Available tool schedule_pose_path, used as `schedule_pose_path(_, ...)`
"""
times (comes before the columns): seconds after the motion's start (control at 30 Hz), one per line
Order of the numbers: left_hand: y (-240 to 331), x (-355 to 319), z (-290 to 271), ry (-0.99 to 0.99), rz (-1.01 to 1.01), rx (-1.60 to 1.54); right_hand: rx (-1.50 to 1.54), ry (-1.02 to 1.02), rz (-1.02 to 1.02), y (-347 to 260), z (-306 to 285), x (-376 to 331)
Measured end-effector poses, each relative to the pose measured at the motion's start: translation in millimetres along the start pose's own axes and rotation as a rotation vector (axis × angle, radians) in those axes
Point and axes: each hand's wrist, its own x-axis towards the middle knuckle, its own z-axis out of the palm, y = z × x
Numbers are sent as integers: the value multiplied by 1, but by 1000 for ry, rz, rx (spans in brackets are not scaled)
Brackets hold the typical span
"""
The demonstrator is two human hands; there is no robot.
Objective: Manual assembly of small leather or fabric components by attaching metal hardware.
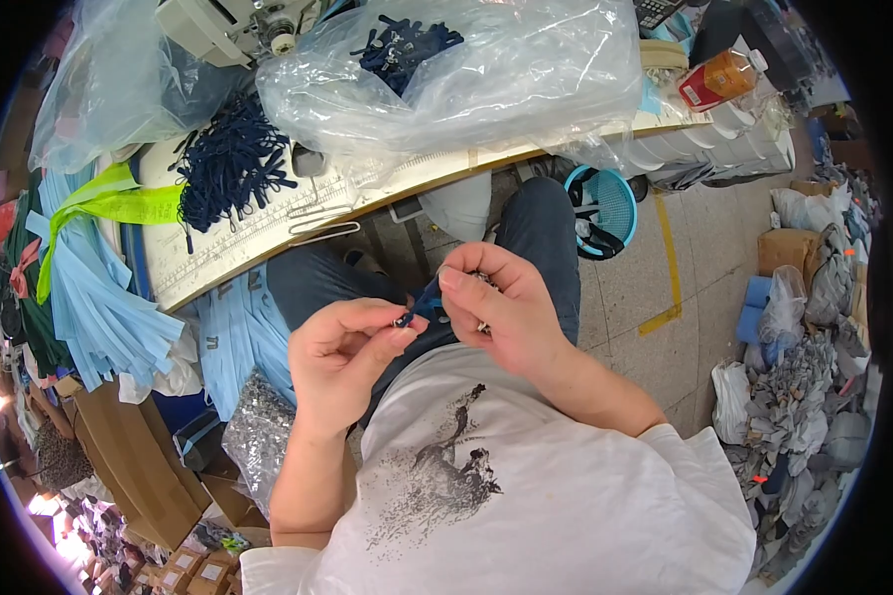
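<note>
My left hand (342, 357) and my right hand (501, 307) meet over my lap, both pinching a short navy zipper piece (425, 297). The left fingertips hold a small metal slider (404, 320) at its lower end. The right thumb and forefinger grip the upper end. Small metal parts seem to sit in my right palm, mostly hidden. On the table edge ahead lies a heap of navy zipper pieces (230, 164).
A large clear plastic bag (486, 79) with more navy pieces lies on the table (268, 233). Light blue strips (99, 288) hang at left. A bag of metal sliders (258, 436) sits by my left knee. A blue basket (605, 208) stands on the floor.
</note>
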Motion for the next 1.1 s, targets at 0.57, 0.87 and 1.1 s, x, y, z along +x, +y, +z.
schedule_pose_path(0.57,39,75,10,-106,328,-24,142,-24,92,-11,-3,-4)
schedule_pose_path(0.87,86,144,-7,246,419,489,247,-89,206,-12,-6,-9)
schedule_pose_path(1.1,28,74,-114,595,344,803,171,-60,238,-9,-8,1)
